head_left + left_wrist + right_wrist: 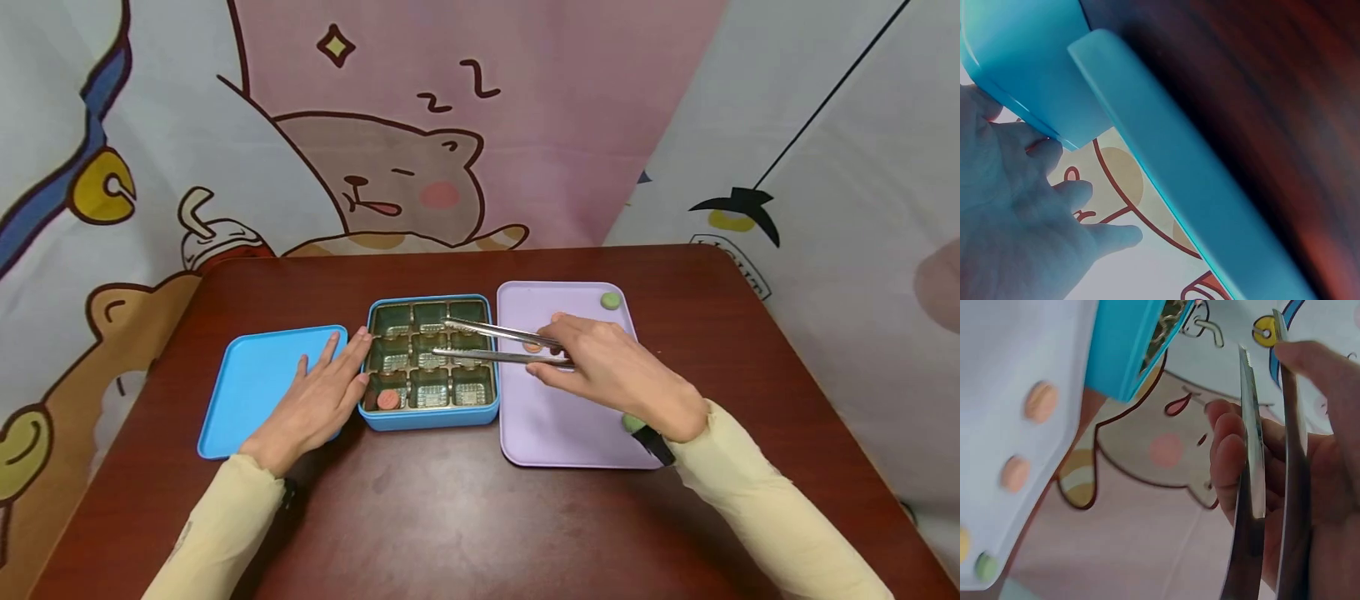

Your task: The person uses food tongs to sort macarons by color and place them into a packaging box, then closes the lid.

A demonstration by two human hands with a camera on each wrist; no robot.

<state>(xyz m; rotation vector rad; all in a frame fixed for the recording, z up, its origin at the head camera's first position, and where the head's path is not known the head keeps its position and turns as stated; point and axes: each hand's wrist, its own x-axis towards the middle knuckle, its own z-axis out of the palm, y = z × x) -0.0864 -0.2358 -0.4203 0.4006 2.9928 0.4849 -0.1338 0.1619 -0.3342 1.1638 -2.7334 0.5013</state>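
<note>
A blue box [431,419] with a gold, compartmented liner stands mid-table. A pinkish-orange macaron [388,400] lies in its front left compartment. My left hand [318,396] rests its fairly straight fingers against the box's left side, also seen in the left wrist view. My right hand [611,362] grips metal tongs [495,357] between thumb and fingers. The tongs' arms are spread above the box, with nothing between their tips. Beneath that hand, a lilac tray [547,433] carries macarons, partly hidden. In the right wrist view an orange macaron [1041,401] shows on it.
A blue lid [255,383] lies left of the box, partly under my left forearm. A green macaron [611,300] sits at the tray's back right corner; another green macaron [632,422] is half hidden by my right wrist. A cartoon curtain [570,125] hangs behind the table.
</note>
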